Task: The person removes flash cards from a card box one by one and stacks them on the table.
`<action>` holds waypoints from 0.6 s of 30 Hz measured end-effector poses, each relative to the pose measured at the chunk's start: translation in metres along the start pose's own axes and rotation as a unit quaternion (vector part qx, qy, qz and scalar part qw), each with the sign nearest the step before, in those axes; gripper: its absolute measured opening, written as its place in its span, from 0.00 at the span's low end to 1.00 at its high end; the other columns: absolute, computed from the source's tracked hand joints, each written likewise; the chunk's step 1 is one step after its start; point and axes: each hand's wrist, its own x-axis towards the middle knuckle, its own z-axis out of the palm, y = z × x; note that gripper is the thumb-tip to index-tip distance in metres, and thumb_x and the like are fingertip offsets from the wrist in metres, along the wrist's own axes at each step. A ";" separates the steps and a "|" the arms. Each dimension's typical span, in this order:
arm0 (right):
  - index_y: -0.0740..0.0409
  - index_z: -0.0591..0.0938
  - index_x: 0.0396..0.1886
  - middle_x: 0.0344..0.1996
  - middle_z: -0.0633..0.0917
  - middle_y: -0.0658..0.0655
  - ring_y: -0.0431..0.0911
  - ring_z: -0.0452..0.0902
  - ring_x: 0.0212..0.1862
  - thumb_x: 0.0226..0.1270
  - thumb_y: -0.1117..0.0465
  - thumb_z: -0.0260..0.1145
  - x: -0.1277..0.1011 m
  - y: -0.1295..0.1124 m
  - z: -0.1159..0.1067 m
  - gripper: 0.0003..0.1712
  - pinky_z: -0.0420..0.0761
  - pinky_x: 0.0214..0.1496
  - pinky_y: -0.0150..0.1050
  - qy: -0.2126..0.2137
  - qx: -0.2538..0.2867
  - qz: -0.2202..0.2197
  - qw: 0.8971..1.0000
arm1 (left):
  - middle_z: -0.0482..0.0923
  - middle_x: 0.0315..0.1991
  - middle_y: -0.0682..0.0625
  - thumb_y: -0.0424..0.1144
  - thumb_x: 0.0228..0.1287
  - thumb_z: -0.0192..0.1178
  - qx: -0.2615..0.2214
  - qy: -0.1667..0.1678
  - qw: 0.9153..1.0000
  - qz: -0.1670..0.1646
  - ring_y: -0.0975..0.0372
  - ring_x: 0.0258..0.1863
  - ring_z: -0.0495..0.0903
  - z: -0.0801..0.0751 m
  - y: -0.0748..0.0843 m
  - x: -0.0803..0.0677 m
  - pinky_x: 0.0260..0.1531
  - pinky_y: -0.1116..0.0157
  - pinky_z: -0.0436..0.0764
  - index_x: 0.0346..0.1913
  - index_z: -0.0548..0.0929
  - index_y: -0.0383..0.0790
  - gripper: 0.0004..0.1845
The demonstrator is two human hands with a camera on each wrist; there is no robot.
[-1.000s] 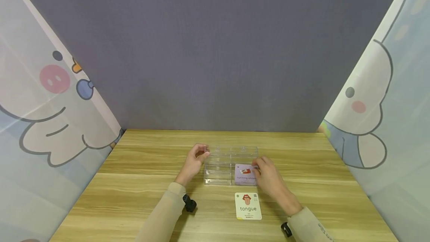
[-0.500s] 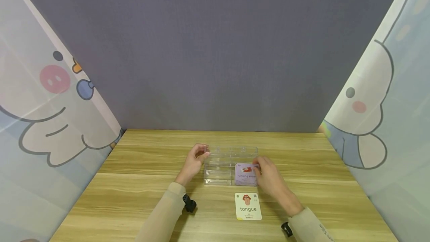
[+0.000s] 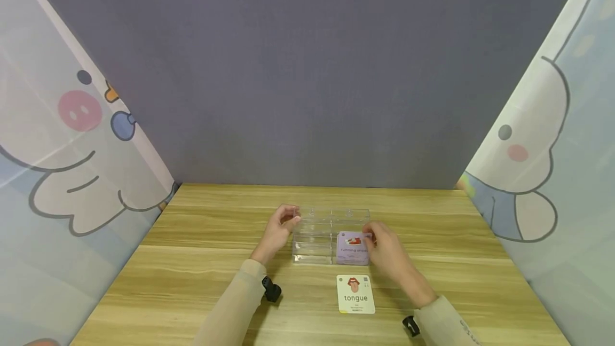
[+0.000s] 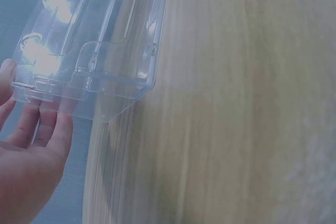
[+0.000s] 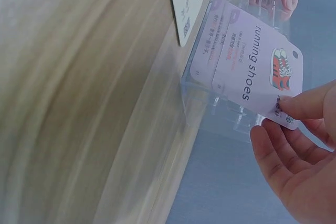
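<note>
Your right hand [image 3: 384,247] is pinching the "running shoes" card [image 3: 353,249] by its upper right corner — thumb below, a fingertip [image 5: 302,103] above, as the right wrist view is showing it. The card is standing tilted in the near right compartment of the clear plastic organizer [image 3: 317,236], its lower edge down inside the compartment and its picture facing you. So the card is lying just left of your right grip, with only the corner caught between the fingers.

Your left hand [image 3: 281,228] is resting at the far left corner of the organizer, fingers loosely curled against its wall; in the left wrist view the fingers [image 4: 50,129] are lying fairly straight along the clear plastic [image 4: 89,56], touching it rather than clamping it.

The organizer is sitting in the middle of the wooden tabletop [image 3: 192,260]. A second card, reading "tongue" [image 3: 355,293], is lying flat on the tabletop just near of the organizer — below the purple card and apart from both hands.
</note>
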 end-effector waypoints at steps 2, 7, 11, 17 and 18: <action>0.62 0.82 0.42 0.37 0.83 0.55 0.43 0.79 0.37 0.60 0.76 0.72 0.000 0.000 -0.001 0.13 0.83 0.36 0.37 0.002 0.004 -0.003 1.000 | 0.75 0.58 0.31 0.29 0.74 0.58 0.003 -0.001 1.000 -0.001 0.46 0.57 0.75 0.000 0.004 -0.001 0.57 0.51 0.75 0.60 0.75 0.29 0.15; 0.61 0.82 0.42 0.36 0.81 0.53 0.42 0.76 0.35 0.60 0.76 0.72 0.000 -0.002 -0.003 0.13 0.80 0.33 0.34 0.009 0.010 -0.009 1.000 | 0.74 0.58 0.30 0.28 0.74 0.58 0.008 -0.013 1.000 -0.003 0.45 0.57 0.75 -0.001 0.027 -0.009 0.56 0.53 0.76 0.58 0.76 0.30 0.13; 0.61 0.82 0.42 0.36 0.81 0.52 0.41 0.74 0.34 0.60 0.76 0.71 0.001 -0.002 -0.004 0.13 0.79 0.33 0.34 0.009 0.014 -0.004 1.000 | 0.76 0.57 0.31 0.28 0.74 0.58 0.009 -0.013 1.000 0.006 0.46 0.56 0.75 -0.001 0.037 -0.014 0.54 0.57 0.76 0.58 0.77 0.30 0.13; 0.62 0.82 0.42 0.37 0.81 0.53 0.42 0.76 0.35 0.61 0.77 0.70 0.001 -0.002 -0.004 0.13 0.81 0.34 0.34 0.018 0.024 -0.008 1.000 | 0.76 0.57 0.31 0.28 0.74 0.58 0.005 -0.009 1.000 0.005 0.46 0.56 0.75 0.000 0.034 -0.014 0.53 0.59 0.76 0.58 0.77 0.31 0.13; 0.62 0.82 0.42 0.37 0.81 0.53 0.42 0.76 0.35 0.60 0.78 0.70 0.001 -0.002 -0.004 0.13 0.81 0.34 0.34 0.021 0.026 -0.010 0.999 | 0.76 0.57 0.31 0.28 0.74 0.58 0.004 -0.009 1.000 0.004 0.46 0.56 0.75 0.000 0.034 -0.013 0.54 0.59 0.76 0.58 0.77 0.31 0.14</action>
